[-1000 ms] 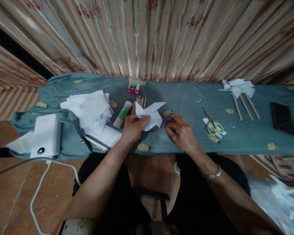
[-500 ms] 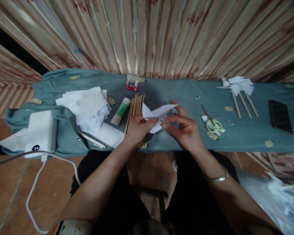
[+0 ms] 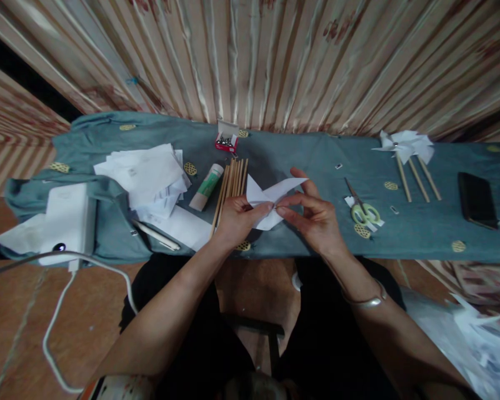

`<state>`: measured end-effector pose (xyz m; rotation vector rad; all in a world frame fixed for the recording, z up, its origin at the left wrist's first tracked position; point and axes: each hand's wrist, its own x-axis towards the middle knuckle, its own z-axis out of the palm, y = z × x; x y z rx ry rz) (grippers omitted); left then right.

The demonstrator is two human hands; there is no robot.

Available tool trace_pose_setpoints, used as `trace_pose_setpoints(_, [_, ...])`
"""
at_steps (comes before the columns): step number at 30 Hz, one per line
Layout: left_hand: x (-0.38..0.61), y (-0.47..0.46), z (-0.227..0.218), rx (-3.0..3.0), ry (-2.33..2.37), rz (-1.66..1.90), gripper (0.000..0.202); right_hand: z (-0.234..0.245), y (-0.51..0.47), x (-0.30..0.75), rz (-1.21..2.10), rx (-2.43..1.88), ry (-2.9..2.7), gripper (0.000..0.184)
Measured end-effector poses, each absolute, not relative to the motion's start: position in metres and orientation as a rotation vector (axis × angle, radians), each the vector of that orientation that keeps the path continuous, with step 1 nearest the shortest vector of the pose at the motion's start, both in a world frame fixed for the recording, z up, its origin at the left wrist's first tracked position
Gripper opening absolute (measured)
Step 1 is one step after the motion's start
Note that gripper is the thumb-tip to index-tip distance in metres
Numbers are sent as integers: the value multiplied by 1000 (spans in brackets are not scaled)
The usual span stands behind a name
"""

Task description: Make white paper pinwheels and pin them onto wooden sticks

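Observation:
My left hand (image 3: 237, 218) is closed on a folded white paper pinwheel (image 3: 270, 195), holding it just above the cloth-covered table (image 3: 308, 161). My right hand (image 3: 314, 216) meets it at the paper's centre, thumb and forefinger pinched on a tiny thing I cannot make out. A bundle of wooden sticks (image 3: 231, 186) lies just left of my left hand, beside a green-and-white glue stick (image 3: 207, 187).
A small red box of pins (image 3: 226, 142) sits at the back. White paper sheets (image 3: 144, 178) and a white device (image 3: 69, 219) with a cable lie left. Green-handled scissors (image 3: 361, 208), finished pinwheels on sticks (image 3: 408, 158) and a black phone (image 3: 477, 200) lie right.
My right hand rose from the cloth, where it touched something small, and came to the pinwheel's centre in a pinch. My left hand lifted the paper slightly.

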<state>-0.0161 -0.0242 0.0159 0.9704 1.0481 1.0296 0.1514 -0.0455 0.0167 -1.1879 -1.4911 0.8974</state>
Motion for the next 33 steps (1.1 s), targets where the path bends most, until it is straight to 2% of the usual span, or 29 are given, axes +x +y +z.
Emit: trace_pose_setpoints(33, [-13,-24,14,947,1048,1053,15,18,-44,154,871,-1193,-1570,3])
